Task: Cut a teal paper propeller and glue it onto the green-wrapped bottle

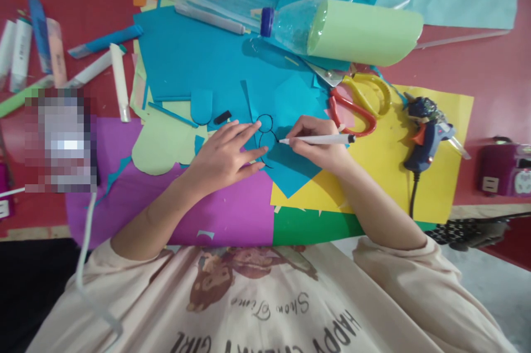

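We note right hand (317, 145) pinching slim white black-ended marker (327, 139), tip at black curved outline (266, 131) on blue paper sheet (290, 176); left hand (228, 155) spread, touching sheet.

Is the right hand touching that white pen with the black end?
Touching. The head view shows the right hand with its fingers pinching the white pen near its tip.

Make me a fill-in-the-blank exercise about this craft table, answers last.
1. The white pen is held in the person's ____ hand.
2. The blue-capped bottle is partly wrapped in light ____ paper.
3. The scissors have handles in yellow and ____.
4. The glue gun lies on a ____ sheet.
Answers: right; green; red; yellow.
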